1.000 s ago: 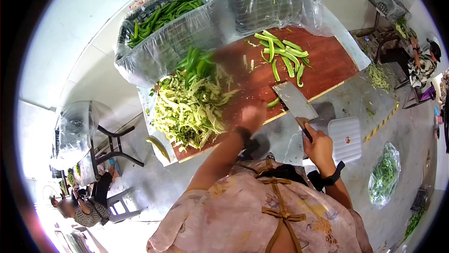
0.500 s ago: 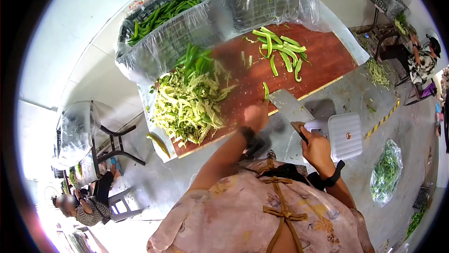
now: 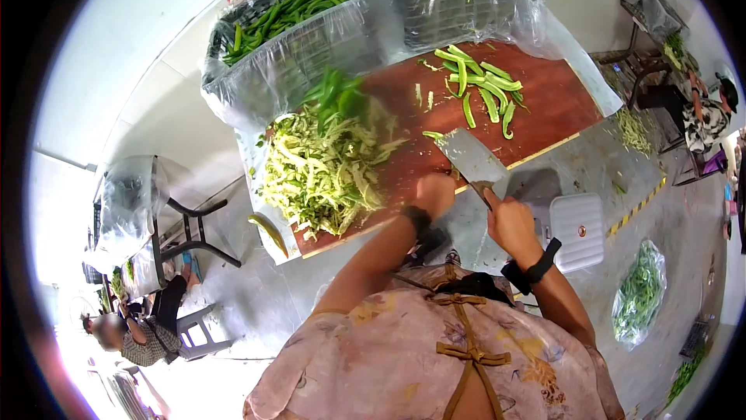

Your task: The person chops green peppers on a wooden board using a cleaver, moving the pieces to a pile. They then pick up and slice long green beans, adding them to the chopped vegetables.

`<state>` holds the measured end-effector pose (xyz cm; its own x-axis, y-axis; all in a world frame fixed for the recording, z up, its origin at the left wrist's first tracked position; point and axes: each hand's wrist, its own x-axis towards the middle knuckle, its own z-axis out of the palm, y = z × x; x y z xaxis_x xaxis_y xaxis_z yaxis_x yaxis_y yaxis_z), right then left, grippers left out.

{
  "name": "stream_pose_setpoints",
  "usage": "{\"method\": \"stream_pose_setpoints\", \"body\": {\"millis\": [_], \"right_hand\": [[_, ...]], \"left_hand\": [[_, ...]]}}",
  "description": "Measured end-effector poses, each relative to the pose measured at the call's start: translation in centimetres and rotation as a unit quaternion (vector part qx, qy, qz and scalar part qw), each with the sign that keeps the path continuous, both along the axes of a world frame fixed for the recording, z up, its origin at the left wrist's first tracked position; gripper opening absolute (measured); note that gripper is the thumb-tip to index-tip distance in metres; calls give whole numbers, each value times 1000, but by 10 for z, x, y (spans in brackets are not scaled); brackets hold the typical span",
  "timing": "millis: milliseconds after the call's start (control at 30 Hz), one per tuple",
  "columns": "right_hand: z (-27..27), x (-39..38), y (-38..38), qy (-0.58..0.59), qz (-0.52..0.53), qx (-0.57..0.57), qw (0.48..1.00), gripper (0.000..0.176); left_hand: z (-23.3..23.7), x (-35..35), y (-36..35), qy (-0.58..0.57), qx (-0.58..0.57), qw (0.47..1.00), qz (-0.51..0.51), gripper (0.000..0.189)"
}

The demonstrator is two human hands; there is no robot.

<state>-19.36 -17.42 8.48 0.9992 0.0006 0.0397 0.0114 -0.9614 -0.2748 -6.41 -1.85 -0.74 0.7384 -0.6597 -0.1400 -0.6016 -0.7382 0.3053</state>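
Observation:
My right hand (image 3: 513,226) is wrapped round the handle of a cleaver (image 3: 472,157), its wide blade lying nearly flat over the near edge of the wooden board (image 3: 544,121). The pale end of a green pepper (image 3: 433,135) shows past the blade's far left corner; the blade hides the rest. My left hand (image 3: 434,193) is closed at the board's near edge beside the blade, fingers slightly blurred, at the pepper's near end. Beyond the blade lie several split green pepper pieces (image 3: 486,86). To the left is a heap of pale pepper cores and shreds (image 3: 322,175).
Plastic-lined crates, one of green peppers (image 3: 287,12) and another (image 3: 466,4), stand behind the board. A yellowish pepper (image 3: 268,235) lies at the left corner. A white stool (image 3: 576,232) and a bag of greens (image 3: 639,296) are on the floor. Two people sit farther off.
The cleaver has moved up and left over the pepper, with my right hand following. My left hand has shifted slightly right. The view has shifted a little.

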Motion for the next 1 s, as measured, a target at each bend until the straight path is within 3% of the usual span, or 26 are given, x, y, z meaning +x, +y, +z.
{"method": "stream_pose_setpoints", "body": {"millis": [267, 433, 500, 600, 733, 833, 933, 1000], "right_hand": [[10, 43, 7, -55, -4, 23, 998, 45], [13, 8, -21, -93, -36, 14, 995, 47], [7, -14, -30, -88, -45, 8, 995, 46], [-6, -41, -37, -96, -61, 17, 993, 48], [-14, -66, -36, -85, -89, 29, 992, 50], [-10, -72, -31, -69, -101, 37, 992, 49], [-12, -73, -33, -61, -106, 17, 992, 48], [-9, -72, -32, -50, -117, 18, 992, 48]], "left_hand": [[6, -1, 5, -38, -28, 999, 12, 17], [4, 18, 15, -107, 3, 993, -46, 20], [-6, 27, 15, -127, -135, 983, -15, 24], [13, 29, 8, -38, -92, 995, 21, 27], [-8, 38, -9, -99, -159, 982, 0, 25], [-4, 71, -11, -44, -66, 997, -13, 20], [-5, 123, -1, -108, -54, 992, 25, 21], [0, 148, 8, -133, 36, 990, 29, 22]]}}
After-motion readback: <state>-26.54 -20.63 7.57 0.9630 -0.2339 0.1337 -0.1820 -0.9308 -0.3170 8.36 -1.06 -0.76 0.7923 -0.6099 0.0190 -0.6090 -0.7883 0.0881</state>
